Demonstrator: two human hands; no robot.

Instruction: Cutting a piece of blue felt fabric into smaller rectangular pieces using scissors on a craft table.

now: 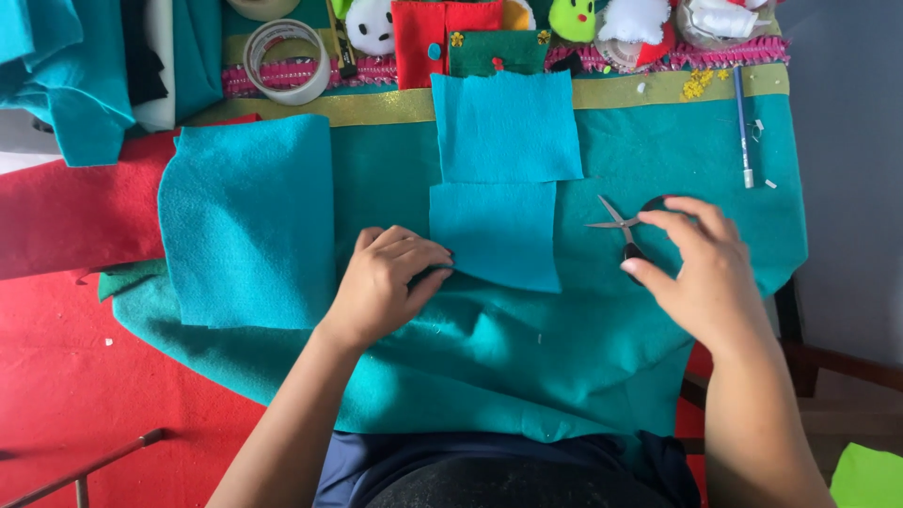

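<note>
the right hand (701,268) curls loosely over the small black-handled scissors (625,233), fingertips on the handles but not yet closed around them — the blades lie open on the wide teal felt cloth (527,357). the left hand (390,282) rests in a loose fist with its knuckles at the lower left edge of the smaller blue felt rectangle (499,235), which lies just below a second blue felt piece (506,127). a careless lift could snag the open points in the cloth and drag the loose rectangle askew — a larger blue felt sheet (249,221) lies left.
</note>
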